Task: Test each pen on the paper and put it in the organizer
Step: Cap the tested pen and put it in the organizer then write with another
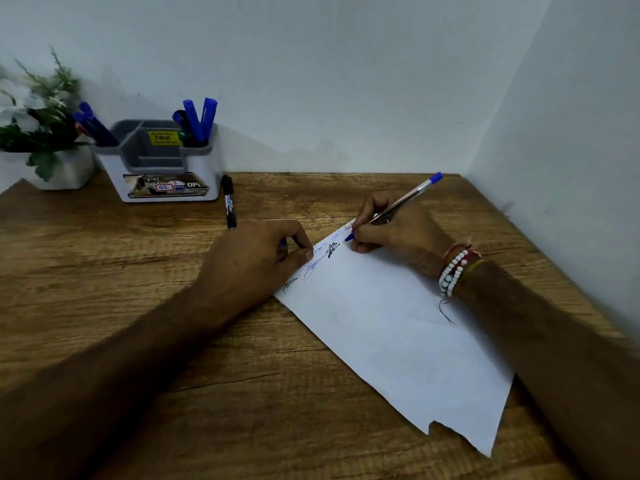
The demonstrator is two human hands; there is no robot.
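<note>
The torn-edged paper lies slanted on the wooden surface. The left hand pins its far edge, fingers curled together. The right hand has its fingers clamped on a blue ballpoint pen, tip on the paper beside other scribbles: testing is the step in hand. Next comes lifting and carrying it to the grey organizer, which holds pens. A black marker lies just beside it, judged untested.
</note>
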